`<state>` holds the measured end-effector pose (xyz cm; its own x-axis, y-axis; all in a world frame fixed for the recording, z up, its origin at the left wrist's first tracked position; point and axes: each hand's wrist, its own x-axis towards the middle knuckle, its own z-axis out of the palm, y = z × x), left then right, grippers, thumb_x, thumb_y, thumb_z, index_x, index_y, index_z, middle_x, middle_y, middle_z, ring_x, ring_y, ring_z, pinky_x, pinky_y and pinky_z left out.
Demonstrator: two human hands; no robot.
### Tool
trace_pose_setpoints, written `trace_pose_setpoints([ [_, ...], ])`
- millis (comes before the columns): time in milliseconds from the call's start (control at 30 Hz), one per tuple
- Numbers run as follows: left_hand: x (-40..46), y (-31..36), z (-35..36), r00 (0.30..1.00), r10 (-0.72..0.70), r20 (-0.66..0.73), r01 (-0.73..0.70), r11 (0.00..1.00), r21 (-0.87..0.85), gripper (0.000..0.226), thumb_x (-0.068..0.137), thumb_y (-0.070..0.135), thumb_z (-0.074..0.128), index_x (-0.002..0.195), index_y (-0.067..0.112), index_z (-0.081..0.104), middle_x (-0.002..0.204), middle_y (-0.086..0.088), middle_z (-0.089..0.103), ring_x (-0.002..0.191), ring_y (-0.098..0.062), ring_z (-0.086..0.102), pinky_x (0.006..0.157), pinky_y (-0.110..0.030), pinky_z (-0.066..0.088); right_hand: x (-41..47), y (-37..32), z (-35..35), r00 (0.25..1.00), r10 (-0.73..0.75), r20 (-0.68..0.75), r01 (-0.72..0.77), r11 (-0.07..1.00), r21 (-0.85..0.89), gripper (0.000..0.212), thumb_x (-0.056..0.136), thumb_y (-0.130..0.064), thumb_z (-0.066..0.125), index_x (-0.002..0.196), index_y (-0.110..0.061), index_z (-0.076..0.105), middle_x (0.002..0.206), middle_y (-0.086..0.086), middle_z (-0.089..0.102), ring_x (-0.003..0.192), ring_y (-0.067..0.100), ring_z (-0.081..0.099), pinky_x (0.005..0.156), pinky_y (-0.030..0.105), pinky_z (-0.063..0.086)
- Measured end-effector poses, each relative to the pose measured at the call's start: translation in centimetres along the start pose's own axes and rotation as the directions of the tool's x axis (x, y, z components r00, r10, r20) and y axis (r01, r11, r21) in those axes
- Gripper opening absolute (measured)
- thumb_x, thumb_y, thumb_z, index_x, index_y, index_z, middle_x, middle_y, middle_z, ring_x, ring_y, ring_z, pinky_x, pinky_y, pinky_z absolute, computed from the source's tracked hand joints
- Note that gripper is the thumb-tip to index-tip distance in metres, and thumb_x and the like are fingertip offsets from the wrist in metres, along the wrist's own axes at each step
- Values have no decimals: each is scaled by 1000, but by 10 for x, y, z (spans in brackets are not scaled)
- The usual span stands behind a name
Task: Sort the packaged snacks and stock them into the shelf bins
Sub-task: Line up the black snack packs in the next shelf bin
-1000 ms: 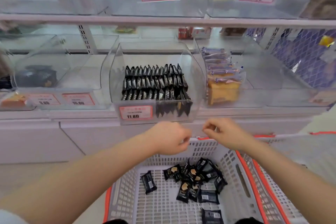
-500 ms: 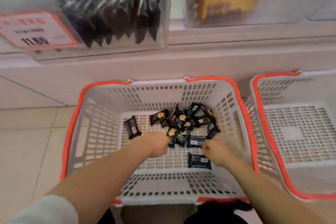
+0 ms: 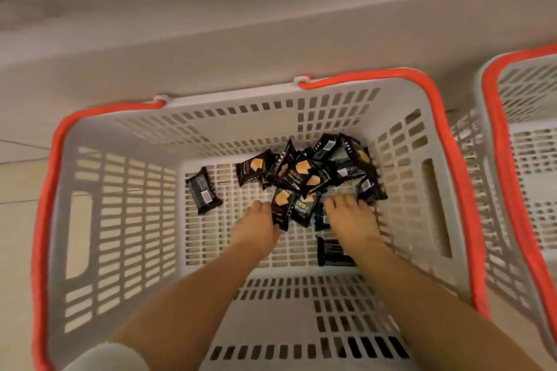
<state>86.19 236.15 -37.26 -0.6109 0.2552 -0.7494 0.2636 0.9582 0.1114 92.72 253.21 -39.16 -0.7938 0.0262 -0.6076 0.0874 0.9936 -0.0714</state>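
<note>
Glossy snack packets (image 3: 304, 178), matt plastic basket (image 3: 126, 220)
</note>
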Motion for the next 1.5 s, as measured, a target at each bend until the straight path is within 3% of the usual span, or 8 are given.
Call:
trace_pose_setpoints([
  [133,19,15,9,986,-135,-99,112,971,-212,49,93,35,50,133,9,37,133,-9,38,123,-26,39,98,-38,42,-5,0,-7,988,95,119,-136,904,405,52,83,-25,65,128,-13,41,127,10,50,116,26,48,88,37,45],
  [333,25,20,25,966,-215,-145,136,896,-424,49,83,35,63,122,10,46,122,-9,47,110,-26,49,87,-39,47,-20,-10,-37,864,-69,498,-496,-277,823,12,92,-15,48,89,-10,59,84,7,61,78,19,59,73,30,51],
  [433,15,11,29,986,-134,-103,75,891,-448,45,81,35,67,114,13,44,110,-4,50,93,-23,56,72,-33,49,-22,-8,-44,870,-31,492,-431,-534,728,20,93,-10,43,86,-8,62,84,9,66,76,19,64,62,30,52],
  [633,-15,-17,16,996,63,-56,-84,701,-709,31,81,23,71,101,24,47,84,11,61,52,7,55,42,-10,40,-27,-12,-49,919,18,393,-346,-438,829,26,97,-21,45,117,-9,59,108,14,66,91,24,64,76,33,51],
  [867,-23,-27,-22,964,266,19,-168,660,-732,27,78,11,74,91,33,67,91,9,67,79,-8,64,67,-15,52,-30,-6,-51,994,-104,24,25,444,896,29,90,-19,60,119,-15,57,120,-7,48,112,4,46,92,15,35],
  [1033,-25,-14,-26,967,233,104,-17,467,-884,34,78,7,72,100,27,56,87,-3,73,77,-15,70,69,-22,56,-34,-15,-40,965,-190,182,-134,238,962,34,89,-18,61,120,-30,51,120,-6,59,110,9,57,96,30,46],
  [1267,-23,13,-7,952,5,305,286,-358,-889,24,95,35,49,100,12,54,98,-8,65,90,-16,62,82,-26,48,-24,-25,-31,974,-47,223,-224,-9,975,34,93,-29,55,125,-30,44,114,-8,62,106,12,60,91,37,50],
  [1500,-25,22,14,983,-52,174,173,-35,-984,20,90,17,59,110,17,65,95,-5,70,86,-16,66,72,-25,53,-24,-35,-21,938,-277,210,-115,323,939,24,95,-34,48,109,-51,38,98,-25,52,90,-6,55,65,8,47],
])
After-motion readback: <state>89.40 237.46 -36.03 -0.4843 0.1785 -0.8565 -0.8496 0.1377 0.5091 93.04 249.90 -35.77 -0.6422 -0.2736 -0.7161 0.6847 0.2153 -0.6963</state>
